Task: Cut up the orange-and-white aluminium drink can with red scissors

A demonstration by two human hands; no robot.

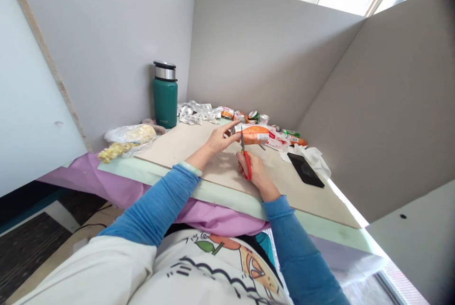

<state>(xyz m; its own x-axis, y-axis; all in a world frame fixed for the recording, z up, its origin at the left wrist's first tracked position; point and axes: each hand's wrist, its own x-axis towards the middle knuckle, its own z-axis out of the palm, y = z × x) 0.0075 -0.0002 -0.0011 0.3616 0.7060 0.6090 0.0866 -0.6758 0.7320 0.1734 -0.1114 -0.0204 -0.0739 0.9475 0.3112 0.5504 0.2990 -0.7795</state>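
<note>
My left hand [221, 139] grips one end of an orange and white drink can [254, 133], which lies sideways above the board [185, 146]. My right hand [254, 170] is closed around the red handles of a pair of scissors [247, 165]. The blades point up and away from me, against the can close to my left fingertips. Whether they have cut into the metal I cannot tell. Part of the can's left end is hidden by my left fingers.
Several crushed cans [239, 115] and silvery metal scraps [201, 111] lie along the back. A green flask [165, 98] stands at the back left, near a plastic bag [131, 134]. On the right are a black phone [305, 170] and white tissue [316, 159]. Grey panels [270, 53] enclose the table.
</note>
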